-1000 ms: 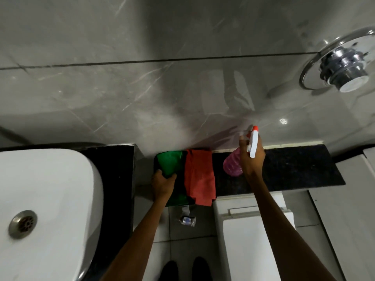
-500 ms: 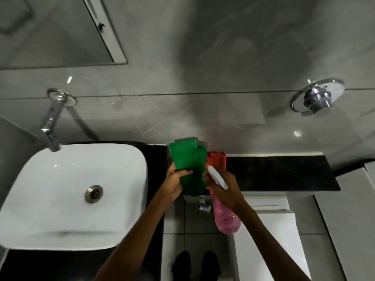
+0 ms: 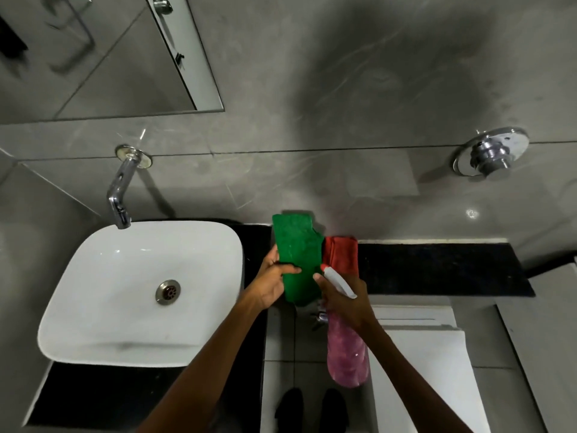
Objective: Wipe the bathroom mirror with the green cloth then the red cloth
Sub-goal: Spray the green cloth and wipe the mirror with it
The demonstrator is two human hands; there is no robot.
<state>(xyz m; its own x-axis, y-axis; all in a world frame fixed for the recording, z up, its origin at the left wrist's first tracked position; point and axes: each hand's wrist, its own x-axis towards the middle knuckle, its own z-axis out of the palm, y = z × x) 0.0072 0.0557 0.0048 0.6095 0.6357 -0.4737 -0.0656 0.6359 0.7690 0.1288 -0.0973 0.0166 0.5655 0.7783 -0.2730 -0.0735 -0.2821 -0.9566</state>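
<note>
My left hand grips the green cloth by its lower edge and holds it up flat in front of the wall. My right hand is closed around the neck of a pink spray bottle with a white nozzle that points at the cloth. Behind them the red cloth lies folded on the black ledge. The mirror hangs at the upper left, only partly in view.
A white basin with a chrome tap sits at the left on a black counter. A white toilet cistern stands below the ledge. On the wall at the right is a chrome flush knob. My shoes show on the floor tiles.
My left hand lifted the green cloth off the ledge. My right hand brought the spray bottle down and left, up to the cloth. The view swung left and up, showing basin and mirror.
</note>
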